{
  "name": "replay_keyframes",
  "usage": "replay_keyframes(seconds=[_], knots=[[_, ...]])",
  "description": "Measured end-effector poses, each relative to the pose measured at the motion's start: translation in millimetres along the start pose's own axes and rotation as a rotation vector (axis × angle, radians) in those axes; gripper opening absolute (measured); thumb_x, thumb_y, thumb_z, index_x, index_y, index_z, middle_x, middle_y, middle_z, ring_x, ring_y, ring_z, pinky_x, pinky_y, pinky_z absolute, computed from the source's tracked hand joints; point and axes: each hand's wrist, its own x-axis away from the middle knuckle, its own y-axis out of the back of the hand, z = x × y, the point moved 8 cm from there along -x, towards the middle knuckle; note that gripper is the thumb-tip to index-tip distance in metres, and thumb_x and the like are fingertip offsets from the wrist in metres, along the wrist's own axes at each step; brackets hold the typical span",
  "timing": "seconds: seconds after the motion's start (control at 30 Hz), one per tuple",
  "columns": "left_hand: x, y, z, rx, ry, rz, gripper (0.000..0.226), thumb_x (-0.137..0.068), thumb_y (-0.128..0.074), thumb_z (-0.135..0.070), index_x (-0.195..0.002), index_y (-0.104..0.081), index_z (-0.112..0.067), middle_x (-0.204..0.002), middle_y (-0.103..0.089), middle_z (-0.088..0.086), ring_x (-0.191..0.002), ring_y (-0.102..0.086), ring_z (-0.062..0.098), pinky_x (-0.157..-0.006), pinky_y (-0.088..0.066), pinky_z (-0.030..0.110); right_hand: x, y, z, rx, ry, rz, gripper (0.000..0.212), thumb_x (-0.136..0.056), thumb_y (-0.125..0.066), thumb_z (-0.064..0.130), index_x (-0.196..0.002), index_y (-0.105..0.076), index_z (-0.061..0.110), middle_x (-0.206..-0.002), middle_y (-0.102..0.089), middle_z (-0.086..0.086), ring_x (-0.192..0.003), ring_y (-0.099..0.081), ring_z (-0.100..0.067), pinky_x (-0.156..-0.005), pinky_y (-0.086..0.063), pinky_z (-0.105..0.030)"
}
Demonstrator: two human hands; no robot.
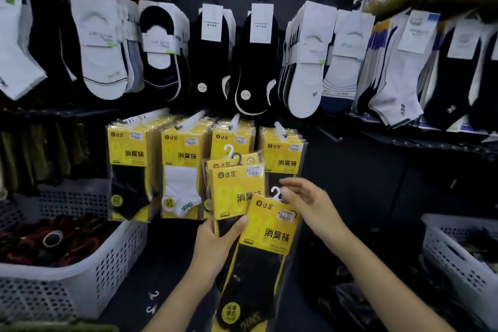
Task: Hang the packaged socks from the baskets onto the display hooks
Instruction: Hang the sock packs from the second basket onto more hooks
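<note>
My left hand (215, 245) grips a small stack of yellow-and-black packaged socks (237, 191) by its lower part, thumb across the front. A front pack (269, 234) is tilted to the right, and its white hook sticks up at the top. My right hand (304, 205) pinches that pack at its top right edge, next to the hook. Behind them, four rows of the same yellow packs (183, 159) hang on display hooks (190, 120). An empty hook (330, 135) juts out to the right of those rows.
A white perforated basket (102, 272) at the lower left holds dark red items. Another white basket (463, 264) stands at the lower right. White and black ankle socks (258, 62) hang in rows above. Loose dark packs lie on the floor at the bottom right.
</note>
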Motion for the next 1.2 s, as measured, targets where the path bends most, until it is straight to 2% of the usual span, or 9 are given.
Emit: replay_keyframes(seconds=[0.1, 0.2, 0.37, 0.63, 0.8, 0.87, 0.93, 1.07, 1.2], knots=[[2.8, -1.0, -2.0, -0.038, -0.011, 0.025, 0.037, -0.063, -0.074, -0.044, -0.096, -0.068, -0.027, -0.089, -0.074, -0.014, -0.081, -0.070, 0.004, -0.058, -0.052, 0.012, -8.3, -2.7, 14.1, 0.124, 0.064, 0.071, 0.010, -0.085, -0.069, 0.014, -0.090, -0.071, 0.022, -0.086, -0.071, 0.003, -0.079, -0.065, -0.006, -0.070, -0.053, -0.015], [4.0, 0.1, -2.5, -0.043, -0.004, 0.038, 0.037, -0.064, -0.074, -0.044, -0.096, -0.067, -0.028, -0.089, -0.074, -0.015, -0.081, -0.070, 0.003, -0.058, -0.052, 0.011, -10.8, -2.9, 15.0, 0.164, 0.059, 0.096, 0.006, -0.082, -0.072, 0.015, -0.082, -0.073, 0.021, -0.082, -0.073, 0.001, -0.076, -0.066, -0.010, -0.071, -0.054, -0.020], [5.0, 3.0, -5.2, -0.042, 0.007, 0.049, 0.040, -0.064, -0.074, -0.047, -0.100, -0.066, -0.031, -0.092, -0.073, -0.016, -0.084, -0.069, 0.001, -0.058, -0.051, 0.010, -7.4, -4.3, 4.7, -0.006, -0.009, -0.006, 0.001, -0.082, -0.073, 0.016, -0.082, -0.074, 0.016, -0.079, -0.073, -0.006, -0.069, -0.068, -0.010, -0.061, -0.053, -0.016], [3.2, 4.1, -6.5, -0.037, -0.016, 0.049, 0.034, -0.066, -0.072, -0.045, -0.096, -0.067, -0.031, -0.092, -0.074, -0.014, -0.085, -0.069, 0.002, -0.060, -0.051, 0.010, -1.5, 0.4, 2.3, -0.011, -0.014, 0.025, 0.004, -0.083, -0.071, 0.016, -0.086, -0.074, 0.017, -0.080, -0.073, -0.001, -0.072, -0.068, -0.005, -0.064, -0.053, -0.014], [-4.9, -1.9, -7.6, 0.022, -0.018, -0.002, 0.031, -0.067, -0.072, -0.045, -0.096, -0.065, -0.036, -0.091, -0.072, -0.020, -0.082, -0.067, -0.005, -0.055, -0.048, 0.006, 8.4, -12.4, -35.3, -0.207, -0.280, 0.059, 0.040, -0.073, -0.074, 0.034, -0.109, -0.065, 0.020, -0.104, -0.073, -0.002, -0.097, -0.070, -0.017, -0.087, -0.055, -0.035], [-10.2, -3.8, -8.9, 0.024, -0.011, -0.014, 0.036, -0.067, -0.071, -0.048, -0.100, -0.064, -0.037, -0.093, -0.072, -0.020, -0.085, -0.067, -0.003, -0.059, -0.051, 0.010, 14.4, -20.0, -46.5, -0.277, -0.337, 0.100, 0.040, -0.074, -0.073, 0.031, -0.111, -0.066, 0.016, -0.105, -0.074, -0.003, -0.097, -0.070, -0.019, -0.084, -0.057, -0.034], [-18.5, -2.8, -8.9, -0.008, 0.004, -0.036, 0.038, -0.069, -0.066, -0.054, -0.103, -0.064, -0.036, -0.097, -0.072, -0.016, -0.092, -0.067, 0.004, -0.073, -0.052, 0.018, 13.4, -16.2, -49.5, -0.318, -0.316, 0.048, 0.033, -0.082, -0.069, 0.026, -0.112, -0.067, 0.014, -0.103, -0.074, -0.003, -0.096, -0.071, -0.018, -0.082, -0.057, -0.031], [-41.4, 13.8, -17.0, -0.068, 0.013, -0.091, 0.027, -0.083, -0.057, -0.052, -0.104, -0.052, -0.037, -0.102, -0.056, -0.023, -0.103, -0.049, 0.005, -0.092, -0.033, 0.025, -8.0, 20.3, -50.3, -0.424, -0.291, -0.254, 0.019, -0.090, -0.062, 0.021, -0.107, -0.067, 0.015, -0.102, -0.074, -0.008, -0.096, -0.070, -0.025, -0.086, -0.055, -0.040], [-58.9, 38.6, -33.1, -0.083, 0.006, -0.175, 0.019, -0.087, -0.056, -0.048, -0.085, -0.052, -0.029, -0.081, -0.050, -0.019, -0.078, -0.046, -0.001, -0.090, -0.031, 0.030, -40.7, 50.4, -37.2, -0.371, -0.240, -0.399, 0.010, -0.095, -0.055, 0.018, -0.100, -0.064, 0.018, -0.100, -0.071, -0.003, -0.091, -0.068, -0.017, -0.075, -0.053, -0.029]])
